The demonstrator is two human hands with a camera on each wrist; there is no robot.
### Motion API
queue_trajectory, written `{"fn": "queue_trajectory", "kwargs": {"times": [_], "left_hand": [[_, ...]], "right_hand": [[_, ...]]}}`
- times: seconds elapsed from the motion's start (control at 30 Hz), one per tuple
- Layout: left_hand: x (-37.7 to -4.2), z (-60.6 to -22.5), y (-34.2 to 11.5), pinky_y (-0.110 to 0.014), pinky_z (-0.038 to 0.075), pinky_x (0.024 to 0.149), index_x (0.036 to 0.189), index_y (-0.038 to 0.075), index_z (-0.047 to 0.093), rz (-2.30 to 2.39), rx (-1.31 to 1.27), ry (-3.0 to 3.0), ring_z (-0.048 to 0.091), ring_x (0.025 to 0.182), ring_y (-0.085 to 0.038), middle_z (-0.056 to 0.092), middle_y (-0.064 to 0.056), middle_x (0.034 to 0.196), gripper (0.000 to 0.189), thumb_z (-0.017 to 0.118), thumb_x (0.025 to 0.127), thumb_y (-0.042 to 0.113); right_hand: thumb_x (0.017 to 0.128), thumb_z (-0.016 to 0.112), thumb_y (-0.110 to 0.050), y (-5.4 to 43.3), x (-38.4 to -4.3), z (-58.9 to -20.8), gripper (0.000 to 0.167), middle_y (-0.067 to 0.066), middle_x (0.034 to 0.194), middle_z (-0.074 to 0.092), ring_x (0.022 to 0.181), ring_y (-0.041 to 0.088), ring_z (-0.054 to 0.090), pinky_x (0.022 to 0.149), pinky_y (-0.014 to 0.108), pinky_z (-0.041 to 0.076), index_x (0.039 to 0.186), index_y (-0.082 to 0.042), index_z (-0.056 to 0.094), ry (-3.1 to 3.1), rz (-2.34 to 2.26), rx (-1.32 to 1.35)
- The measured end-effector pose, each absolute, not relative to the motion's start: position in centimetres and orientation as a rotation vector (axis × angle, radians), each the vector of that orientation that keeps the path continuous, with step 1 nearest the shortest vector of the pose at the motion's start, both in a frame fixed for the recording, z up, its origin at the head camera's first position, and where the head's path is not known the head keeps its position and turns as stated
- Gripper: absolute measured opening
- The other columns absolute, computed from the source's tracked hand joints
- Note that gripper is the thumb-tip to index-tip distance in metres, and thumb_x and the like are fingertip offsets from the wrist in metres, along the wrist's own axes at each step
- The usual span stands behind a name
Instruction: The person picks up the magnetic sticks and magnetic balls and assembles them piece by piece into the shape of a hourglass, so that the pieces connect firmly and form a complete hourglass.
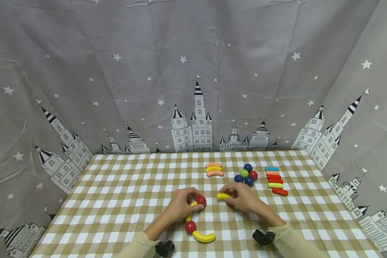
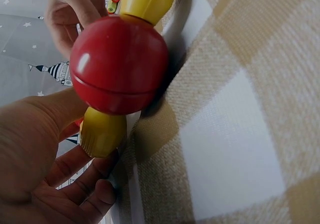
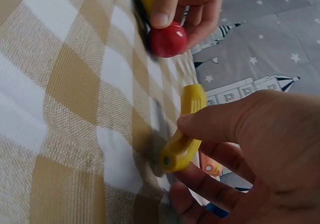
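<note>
My left hand [image 1: 183, 204] grips a red ball [image 1: 201, 200] at the far end of a small joined chain on the cloth. From that ball a yellow rod [image 1: 189, 217], partly hidden by the hand, runs to a second red ball [image 1: 190, 227]. A curved yellow rod [image 1: 204, 237] joins that ball on its near right side. Between thumb and fingers, my right hand [image 1: 242, 197] pinches a loose curved yellow rod [image 3: 182, 146] just right of the chain. A round grey spot shows on its end in the right wrist view. The rod is apart from the gripped ball.
Behind the hands lie two orange curved rods [image 1: 215, 173] with a yellow one between. A cluster of blue, green and red balls [image 1: 244, 173] sits beyond my right hand. Several short coloured sticks [image 1: 273, 177] form a column farther right. A checked cloth [image 1: 116, 200] covers the table.
</note>
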State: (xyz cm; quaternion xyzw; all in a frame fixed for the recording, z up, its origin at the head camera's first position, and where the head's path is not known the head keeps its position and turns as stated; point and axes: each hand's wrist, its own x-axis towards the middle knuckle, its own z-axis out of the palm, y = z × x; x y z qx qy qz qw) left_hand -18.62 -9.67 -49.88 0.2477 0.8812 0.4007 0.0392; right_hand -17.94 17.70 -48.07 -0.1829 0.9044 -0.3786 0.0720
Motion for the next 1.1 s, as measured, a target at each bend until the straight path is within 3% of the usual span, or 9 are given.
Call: {"fn": "queue_trajectory", "kwargs": {"times": [0.3,0.6,1.1], "left_hand": [[-18.6,-49.8,-9.6,-0.023,0.041,0.059,0.103,0.016,0.075,1.228,0.754,2.697,0.051,0.066,-0.010,0.067,0.008,0.085,0.025,0.088,0.083,0.025],[-18.6,-49.9,-9.6,-0.022,0.041,0.058,0.103,0.017,0.075,1.225,0.757,2.699,0.051,0.066,-0.009,0.067,0.009,0.086,0.024,0.087,0.084,0.024],[-18.5,-49.5,-9.3,-0.023,0.045,0.064,0.102,0.018,0.076,1.212,0.715,2.707,0.055,0.072,-0.010,0.068,0.012,0.088,0.025,0.089,0.082,0.024]], "right_hand": [[0.090,0.077,-0.006,18.5,-17.5,-47.5,0.025,-0.004,0.108,0.071,0.087,0.015,0.062,0.077,0.031,0.052,0.111,-0.018,0.075,2.673,-1.291,-0.428],[0.091,0.078,-0.008,19.4,-17.4,-47.9,0.023,-0.001,0.110,0.073,0.093,0.017,0.064,0.081,0.029,0.053,0.112,-0.016,0.075,2.598,-1.342,-0.458],[0.089,0.080,-0.010,19.5,-17.3,-47.7,0.021,0.005,0.112,0.069,0.078,0.022,0.061,0.061,0.029,0.053,0.110,-0.013,0.073,2.483,-1.481,-0.348]]}}
